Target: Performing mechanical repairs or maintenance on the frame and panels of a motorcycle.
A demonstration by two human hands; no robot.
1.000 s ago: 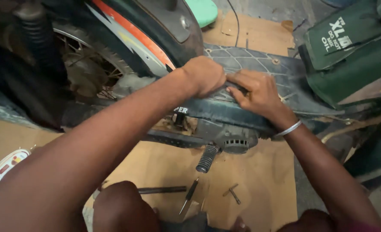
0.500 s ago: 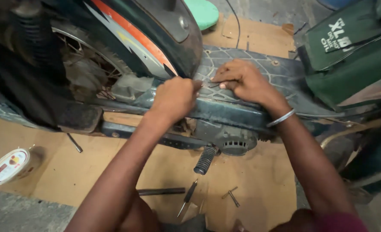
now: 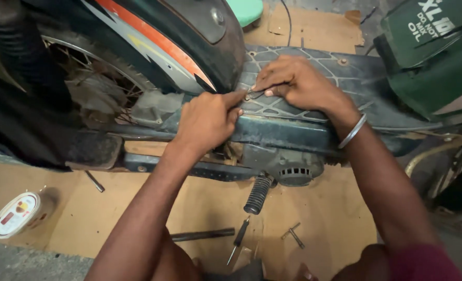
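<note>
My left hand (image 3: 207, 119) reaches over the scooter's side, its forefinger and thumb pinched on a small metal part (image 3: 252, 96) at the rear corner of the ribbed rubber footboard mat (image 3: 356, 73). From the other side my right hand (image 3: 298, 83), a metal bangle (image 3: 352, 131) on its wrist, curls its fingers over the mat's edge and meets the same spot. The fingertips of both hands touch there. The part is mostly hidden by the fingers.
The black fender with an orange stripe (image 3: 189, 31) and the spoked rear wheel (image 3: 85, 78) stand to the left. A green container (image 3: 434, 47) is at the right. On the cardboard floor (image 3: 319, 208) lie a screwdriver (image 3: 239, 239), a metal rod (image 3: 202, 235), a small T-shaped tool (image 3: 292, 235) and a round tin (image 3: 15, 214). A rubber-covered peg (image 3: 258, 193) hangs below the engine.
My left hand has drawn back from on top of the right hand and now pinches at the mat's corner. The right hand has shifted slightly left along the mat edge.
</note>
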